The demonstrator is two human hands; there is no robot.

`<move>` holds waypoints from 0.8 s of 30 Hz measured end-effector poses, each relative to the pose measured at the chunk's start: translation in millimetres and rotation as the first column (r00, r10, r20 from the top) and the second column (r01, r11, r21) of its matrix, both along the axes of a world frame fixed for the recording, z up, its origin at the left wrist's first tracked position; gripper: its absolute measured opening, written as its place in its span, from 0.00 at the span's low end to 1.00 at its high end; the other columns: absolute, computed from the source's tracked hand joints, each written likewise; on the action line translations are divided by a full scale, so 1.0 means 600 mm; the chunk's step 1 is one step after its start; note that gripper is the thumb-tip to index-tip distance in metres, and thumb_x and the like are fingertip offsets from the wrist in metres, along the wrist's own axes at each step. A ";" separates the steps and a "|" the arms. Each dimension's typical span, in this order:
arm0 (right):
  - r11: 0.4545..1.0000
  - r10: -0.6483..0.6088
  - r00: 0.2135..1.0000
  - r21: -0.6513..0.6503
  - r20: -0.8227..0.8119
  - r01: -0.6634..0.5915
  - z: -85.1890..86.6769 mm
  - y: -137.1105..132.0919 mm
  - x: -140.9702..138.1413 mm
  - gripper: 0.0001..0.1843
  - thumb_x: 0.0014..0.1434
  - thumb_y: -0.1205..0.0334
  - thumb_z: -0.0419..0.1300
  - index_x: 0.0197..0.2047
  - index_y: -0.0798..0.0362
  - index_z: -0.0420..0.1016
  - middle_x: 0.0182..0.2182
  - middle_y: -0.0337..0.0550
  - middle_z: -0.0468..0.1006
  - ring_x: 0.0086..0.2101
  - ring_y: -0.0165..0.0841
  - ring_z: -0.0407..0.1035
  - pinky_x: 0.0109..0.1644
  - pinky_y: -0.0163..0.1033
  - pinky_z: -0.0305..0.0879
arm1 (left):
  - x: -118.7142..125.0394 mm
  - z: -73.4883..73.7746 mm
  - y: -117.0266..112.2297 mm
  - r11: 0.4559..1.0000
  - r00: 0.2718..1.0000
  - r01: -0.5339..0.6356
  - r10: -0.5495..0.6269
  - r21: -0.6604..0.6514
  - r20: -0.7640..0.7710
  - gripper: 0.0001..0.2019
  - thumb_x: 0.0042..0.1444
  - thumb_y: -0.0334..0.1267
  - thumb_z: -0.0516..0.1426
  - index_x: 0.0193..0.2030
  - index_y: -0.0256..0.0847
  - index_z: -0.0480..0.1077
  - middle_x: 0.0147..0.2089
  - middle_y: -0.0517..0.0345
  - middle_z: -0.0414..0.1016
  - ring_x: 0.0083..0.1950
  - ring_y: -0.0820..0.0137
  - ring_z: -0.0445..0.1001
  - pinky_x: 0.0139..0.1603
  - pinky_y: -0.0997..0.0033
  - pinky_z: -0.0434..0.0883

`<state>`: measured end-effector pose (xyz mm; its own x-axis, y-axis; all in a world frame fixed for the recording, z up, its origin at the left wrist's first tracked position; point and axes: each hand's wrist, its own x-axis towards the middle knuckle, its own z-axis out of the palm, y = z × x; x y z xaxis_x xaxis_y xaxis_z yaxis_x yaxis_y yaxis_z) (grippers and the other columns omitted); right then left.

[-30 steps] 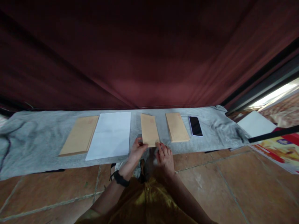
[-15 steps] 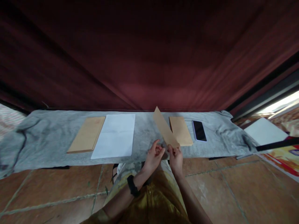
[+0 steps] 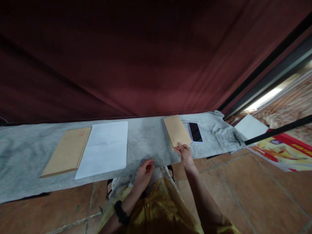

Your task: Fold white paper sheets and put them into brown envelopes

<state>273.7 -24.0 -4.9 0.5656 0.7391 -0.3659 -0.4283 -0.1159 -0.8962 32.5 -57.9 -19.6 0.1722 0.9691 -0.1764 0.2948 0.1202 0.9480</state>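
Note:
My right hand (image 3: 184, 154) pinches the near edge of a brown paper envelope (image 3: 177, 129), thumb on top. The envelope lies over the stack of brown envelopes on the right, which it almost wholly hides. Near the front edge of the grey cloth, my left hand (image 3: 144, 174) hovers with loosely curled fingers, a gap between thumb and fingers, and nothing visible in it. Left of that hand lies a white sheet of paper (image 3: 104, 148) with faint fold lines. Beside the sheet rests another brown envelope stack (image 3: 65, 151), with a faint reddish mark at its top corner.
A grey cloth (image 3: 143, 136) covers the long narrow surface. A phone (image 3: 195, 132) with a pale purple edge lies right of the envelopes. Behind hangs a dark red curtain (image 3: 146, 81). On the right are a white sheet (image 3: 251, 126), a dark bar and a colourful box (image 3: 287, 151).
My right hand has brought the raised envelope down onto the right-hand stack. My left hand has drawn away from it to the left. The view has turned to the right.

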 end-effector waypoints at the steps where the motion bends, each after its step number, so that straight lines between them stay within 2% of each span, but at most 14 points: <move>1: 1.000 0.002 1.000 -0.004 -0.013 -0.003 -0.002 -0.001 0.004 0.26 0.38 0.47 0.77 0.21 0.50 0.64 0.18 0.35 0.75 0.24 0.31 0.75 0.38 0.38 0.78 | -0.003 0.000 -0.002 1.000 1.000 0.003 -0.003 -0.003 -0.015 0.16 0.56 0.44 0.55 0.47 0.40 0.77 0.41 0.52 0.82 0.42 0.63 0.80 0.48 0.61 0.76; 3: 1.000 0.012 0.999 -0.019 -0.032 -0.013 -0.006 -0.005 0.009 0.26 0.38 0.48 0.77 0.22 0.50 0.65 0.19 0.36 0.76 0.25 0.33 0.76 0.38 0.38 0.78 | -0.010 0.003 -0.006 1.000 0.999 0.011 -0.011 -0.010 -0.040 0.16 0.56 0.44 0.55 0.46 0.41 0.77 0.43 0.51 0.83 0.43 0.63 0.80 0.49 0.60 0.76; 9: 0.994 0.049 0.997 -0.093 -0.061 -0.055 -0.016 -0.017 0.013 0.22 0.45 0.48 0.76 0.26 0.54 0.71 0.23 0.45 0.81 0.24 0.35 0.78 0.29 0.36 0.76 | -0.025 0.010 -0.014 0.999 0.998 0.035 -0.036 -0.023 -0.060 0.14 0.57 0.44 0.55 0.44 0.42 0.78 0.41 0.51 0.83 0.42 0.61 0.81 0.48 0.58 0.77; 16: 0.997 0.003 0.998 -0.076 -0.066 -0.008 -0.028 -0.021 -0.002 0.20 0.50 0.47 0.73 0.28 0.54 0.73 0.24 0.44 0.82 0.25 0.34 0.79 0.30 0.34 0.77 | -0.040 -0.001 -0.013 1.000 0.999 -0.001 0.000 -0.023 -0.040 0.15 0.57 0.46 0.55 0.45 0.42 0.77 0.41 0.50 0.83 0.41 0.62 0.81 0.45 0.59 0.78; 20: 0.997 -0.046 0.997 -0.068 -0.056 0.042 -0.035 -0.019 -0.012 0.21 0.52 0.46 0.72 0.27 0.52 0.71 0.23 0.42 0.81 0.25 0.33 0.79 0.31 0.34 0.77 | -0.051 -0.002 -0.016 1.000 0.999 -0.007 0.006 -0.029 -0.046 0.15 0.57 0.46 0.55 0.45 0.42 0.78 0.42 0.50 0.83 0.43 0.61 0.81 0.48 0.58 0.77; 24: 0.997 -0.032 0.998 -0.078 -0.055 0.027 -0.035 -0.021 -0.012 0.21 0.51 0.46 0.73 0.28 0.52 0.71 0.23 0.43 0.81 0.25 0.34 0.79 0.30 0.36 0.78 | -0.064 -0.004 -0.018 0.999 0.999 -0.029 0.027 -0.041 -0.040 0.15 0.57 0.46 0.56 0.44 0.42 0.78 0.43 0.50 0.83 0.44 0.61 0.81 0.48 0.57 0.77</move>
<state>266.4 -36.6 -26.1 0.5635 0.6909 -0.4529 -0.4822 -0.1700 -0.8594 -5.6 -68.5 -22.0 0.1370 0.9653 -0.2224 0.3273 0.1678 0.9299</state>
